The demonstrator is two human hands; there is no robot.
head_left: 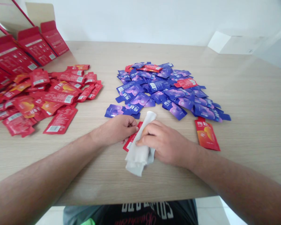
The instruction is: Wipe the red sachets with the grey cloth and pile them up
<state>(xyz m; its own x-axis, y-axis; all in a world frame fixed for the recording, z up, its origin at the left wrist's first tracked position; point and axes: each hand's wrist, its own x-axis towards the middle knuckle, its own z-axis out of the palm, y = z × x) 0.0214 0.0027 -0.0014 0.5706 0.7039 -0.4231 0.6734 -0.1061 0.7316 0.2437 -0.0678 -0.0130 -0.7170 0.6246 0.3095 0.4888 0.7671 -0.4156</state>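
Work area: a light wood-grain surface (253, 93), seen from above, with a dark printed shirt (131, 212) at the near edge. Upper left: open red cartons (35, 45), flaps raised. Below them, a loose spread of red sachets (44, 97). Centre: a heap of blue-purple sachets (168, 90), with a few red ones among them. Upper right, well back: a white box-like object (234, 43), identity unclear.

At the near centre, a white cloth (138, 150), folded and crumpled, lies across a red sachet (131, 139), leaving only its upper end showing. Right hand (165, 142): lies over the cloth, fingers (152, 129) spread slightly and pressing down. Left hand (118, 129): fingers curled, tips at the sachet's upper end; pinch cannot be confirmed.

Risk: a sideways drag of the cloth could catch the blue-purple sachets just beyond its far end and disturb the heap. Slippage is possible if the sachet is not firmly held. The loose orange-red sachet (207, 135) lies to the right, clear of the right hand. Nothing lies between the hands except the cloth and sachet.
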